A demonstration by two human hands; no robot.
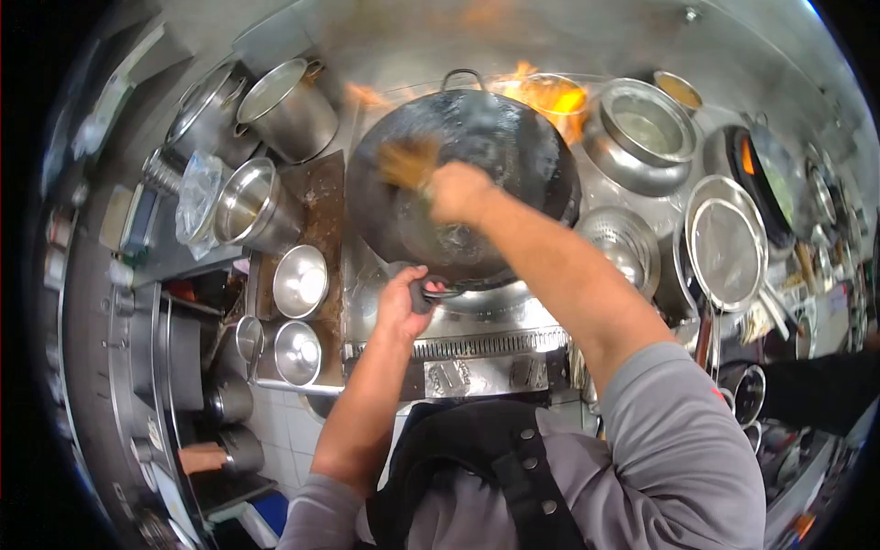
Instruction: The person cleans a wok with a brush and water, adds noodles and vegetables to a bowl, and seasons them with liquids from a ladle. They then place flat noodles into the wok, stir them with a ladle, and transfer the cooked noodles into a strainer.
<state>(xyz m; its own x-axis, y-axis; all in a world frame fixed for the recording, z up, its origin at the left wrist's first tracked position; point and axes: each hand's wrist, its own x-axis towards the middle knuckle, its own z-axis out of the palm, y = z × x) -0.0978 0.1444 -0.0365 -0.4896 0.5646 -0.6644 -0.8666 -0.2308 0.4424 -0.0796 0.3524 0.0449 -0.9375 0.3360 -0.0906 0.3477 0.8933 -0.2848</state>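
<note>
A large dark wok (532, 151), wet inside, sits on the steel stove, with a loop handle at its far rim. My left hand (408, 298) is closed around a dark grey cloth (421, 291) at the wok's near handle. Over the left half of the wok, my right hand (458, 192) grips a tan bristle brush (406, 163), which is blurred by motion. A little water shows in the bottom of the wok below the right hand.
Orange flames (561, 99) rise behind the wok's right rim. Steel pots (289, 115) and two small bowls (301, 281) stand left. To the right are a lidless round pot (639, 160), a perforated ladle (619, 247) and mesh strainers (727, 252). A dark sleeve (816, 392) shows far right.
</note>
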